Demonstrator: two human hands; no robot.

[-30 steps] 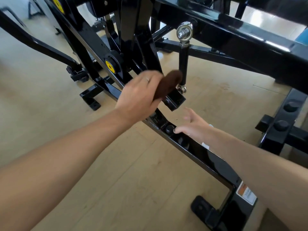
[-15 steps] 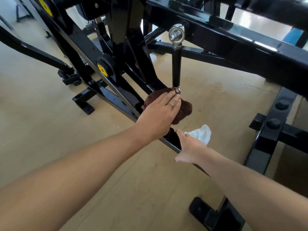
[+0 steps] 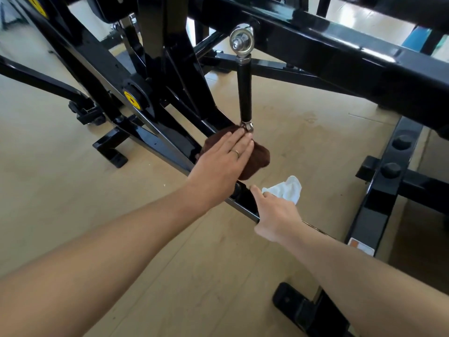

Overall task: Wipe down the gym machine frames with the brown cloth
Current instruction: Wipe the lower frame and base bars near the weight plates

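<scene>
Since half a second ago not much has shifted: left hand [image 3: 222, 164] has stayed flat on the bunched brown cloth [image 3: 255, 156], fingers straight and together, pressing it onto the low black steel frame rail [image 3: 170, 147] right at the foot of the upright black link rod [image 3: 244, 93]. Just right and nearer, right hand [image 3: 275, 211] rests on the same rail, fingers curled round a crumpled white rag [image 3: 288, 188]. I'd guess it's early days, with the far right black beam [image 3: 340, 52] and the other frames still to wipe.
</scene>
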